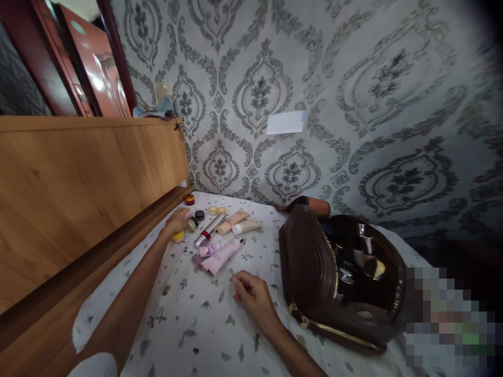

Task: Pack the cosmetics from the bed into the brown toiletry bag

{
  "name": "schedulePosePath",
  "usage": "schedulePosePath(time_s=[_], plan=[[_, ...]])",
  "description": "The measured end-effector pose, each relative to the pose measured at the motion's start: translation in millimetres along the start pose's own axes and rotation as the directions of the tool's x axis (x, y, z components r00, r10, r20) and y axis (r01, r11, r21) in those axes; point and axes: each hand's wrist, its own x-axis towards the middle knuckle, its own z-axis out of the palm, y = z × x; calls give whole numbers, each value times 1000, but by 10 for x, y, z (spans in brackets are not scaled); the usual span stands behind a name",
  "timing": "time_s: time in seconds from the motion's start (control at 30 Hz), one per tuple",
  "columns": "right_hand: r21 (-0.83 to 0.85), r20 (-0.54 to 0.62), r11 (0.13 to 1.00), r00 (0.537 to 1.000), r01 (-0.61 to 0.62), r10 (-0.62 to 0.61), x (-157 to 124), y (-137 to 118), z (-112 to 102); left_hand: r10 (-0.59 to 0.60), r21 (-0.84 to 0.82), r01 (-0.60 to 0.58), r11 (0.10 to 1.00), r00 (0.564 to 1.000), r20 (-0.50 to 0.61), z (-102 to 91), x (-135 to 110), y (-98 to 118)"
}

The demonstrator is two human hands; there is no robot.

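Note:
My left hand (177, 222) reaches over a group of small jars, its fingers bent and partly hidden. Close against its fingertips is a tilted olive-green jar (192, 224); whether they grip it is unclear. A yellow jar (178, 237) sits below that hand, with a black-lidded jar (199, 215) and a red jar (189, 199) beyond. Lower right, my right hand (253, 296) hovers over the patterned sheet, thumb and forefinger pinched together. Anything between them is too small to name. Nearest to it lies a pink tube (222, 257).
A brown zip bag (306, 256) stands open at right with small items inside. Two cream-coloured jars (217, 210), a silver-and-red tube (210, 230), a peach tube (232, 222) and a white-capped tube (247, 226) lie mid-sheet. A wooden board (90, 183) borders the left; a patterned wall (251, 173) rises behind.

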Motion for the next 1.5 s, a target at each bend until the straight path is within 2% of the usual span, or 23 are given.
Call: schedulePosePath(time_s=[0.13,0.23,0.4,0.5,0.57,0.67,0.77,0.87,1.03,1.17,1.23,1.33,1.43,1.5], plan=[[-1,-1,1000,1000,-7,7,-8,-7,-8,-87,32,87,996,996,12,-60,30,64],[1,10,1000,1000,-3,3,-10,0,-12,-142,2,142,990,990,-18,-125,45,63],[-6,3,1000,1000,21,-21,-11,25,-12,-237,-150,221,964,966,-101,-202,18,-44],[0,6,1000,1000,26,-26,-7,34,-9,-274,-282,221,934,947,-166,-206,-42,-73],[0,6,1000,1000,27,-27,-4,32,-8,-249,-376,162,913,948,-198,-199,-86,-41],[-1,4,1000,1000,22,-22,-1,22,-7,-128,-492,16,871,972,-194,-178,-139,77],[-2,2,1000,1000,23,-23,1,21,-2,32,-559,-102,823,991,-133,-147,-169,205],[-14,-5,999,999,32,-32,0,27,5,127,-578,-143,803,990,-68,-148,-177,260],[-39,13,999,1000,28,-28,-9,7,-4,94,-563,-127,816,992,-88,-305,-199,185],[-39,11,999,1000,27,-27,-13,-4,-9,85,-584,-139,800,989,-118,-431,-334,196],[-18,9,999,1000,30,-30,-12,9,-4,103,-598,-173,782,983,-149,-449,-454,295],[52,1,998,1000,27,-27,-13,41,6,153,-636,-229,737,973,-173,-420,-691,573],[238,-23,971,1000,-7,13,-15,60,13,229,-719,-258,645,963,-140,-349,-976,939],[410,-30,911,997,-49,67,-9,58,16,303,-772,-248,585,950,-75,-285,-1164,1172]])
